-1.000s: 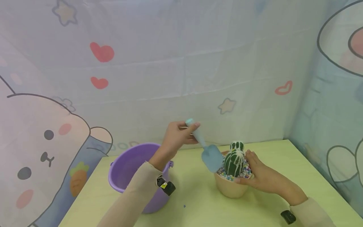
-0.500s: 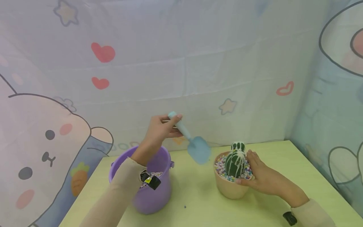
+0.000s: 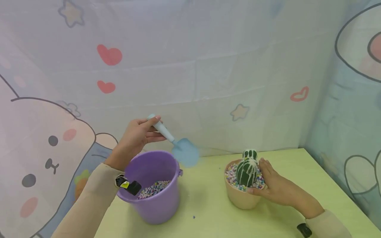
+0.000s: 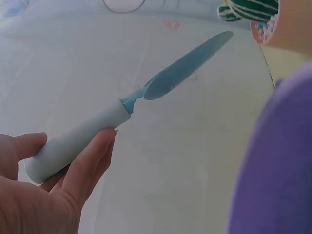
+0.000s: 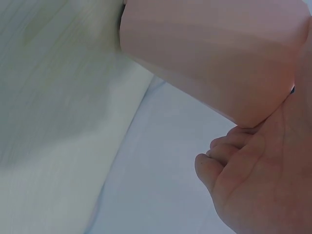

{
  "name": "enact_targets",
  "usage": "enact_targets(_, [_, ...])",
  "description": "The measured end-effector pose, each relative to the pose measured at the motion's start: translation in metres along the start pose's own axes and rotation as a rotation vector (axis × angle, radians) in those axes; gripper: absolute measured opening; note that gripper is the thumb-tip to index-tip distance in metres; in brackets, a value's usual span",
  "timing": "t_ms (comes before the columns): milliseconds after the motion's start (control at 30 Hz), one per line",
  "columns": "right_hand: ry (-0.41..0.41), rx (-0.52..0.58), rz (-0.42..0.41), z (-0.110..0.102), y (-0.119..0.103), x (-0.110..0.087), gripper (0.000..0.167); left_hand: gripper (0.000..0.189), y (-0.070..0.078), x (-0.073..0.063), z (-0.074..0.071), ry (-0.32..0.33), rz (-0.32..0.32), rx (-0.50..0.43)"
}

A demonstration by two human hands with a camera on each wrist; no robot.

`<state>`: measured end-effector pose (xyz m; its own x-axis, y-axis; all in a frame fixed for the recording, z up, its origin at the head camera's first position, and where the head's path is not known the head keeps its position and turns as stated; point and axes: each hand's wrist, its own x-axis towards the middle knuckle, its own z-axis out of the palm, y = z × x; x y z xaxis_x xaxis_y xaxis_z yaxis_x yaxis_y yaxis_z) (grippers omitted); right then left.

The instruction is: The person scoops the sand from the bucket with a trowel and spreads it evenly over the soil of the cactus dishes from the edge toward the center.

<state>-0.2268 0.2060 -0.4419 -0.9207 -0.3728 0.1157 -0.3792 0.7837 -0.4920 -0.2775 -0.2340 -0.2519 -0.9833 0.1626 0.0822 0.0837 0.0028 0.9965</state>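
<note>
My left hand (image 3: pixel 137 133) holds a small blue garden trowel (image 3: pixel 185 152) by its pale handle, above the purple bucket (image 3: pixel 160 208). In the left wrist view, the thumb and fingers grip the handle; the blade (image 4: pixel 190 68) points up and away, seen nearly edge-on. Colourful pebbles (image 3: pixel 156 189) lie in the bucket. To the right, a peach flowerpot (image 3: pixel 242 200) holds a green cactus (image 3: pixel 247 172) in similar pebbles. With fingers extended, my right hand (image 3: pixel 279 186) rests against the pot's right rim, thumb at the front; its palm touches the pot (image 5: pixel 209 53) in the right wrist view.
Both containers stand on a light yellow-green table (image 3: pixel 205 205). One tiny dark pebble (image 3: pixel 194 217) lies between them near the front. A printed cloth backdrop (image 3: pixel 178 66) hangs behind the table and along the right side.
My left hand has carried the trowel leftward from beside the flowerpot to above the bucket, uncovering the pebbles inside. My right hand and the pot have stayed in place.
</note>
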Motion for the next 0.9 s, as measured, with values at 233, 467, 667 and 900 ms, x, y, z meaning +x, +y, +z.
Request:
enact_targets(233, [-0.008, 0.023, 0.003, -0.002, 0.001, 0.001, 0.121, 0.049, -0.005, -0.004, -0.044, 0.007, -0.044, 0.079])
enact_targets(467, [-0.017, 0.056, 0.001, 0.000, 0.001, 0.001, 0.122, 0.044, -0.018, -0.010, -0.081, 0.061, -0.076, 0.075])
enact_targets(667, [-0.006, 0.058, 0.008, -0.001, 0.003, 0.000, 0.122, 0.040, -0.029, 0.000, -0.102, 0.062, -0.100, 0.173])
enact_targets(900, [-0.015, 0.072, 0.011, -0.003, 0.004, 0.001, 0.122, 0.039, -0.050, 0.014, -0.112, 0.015, -0.176, 0.296])
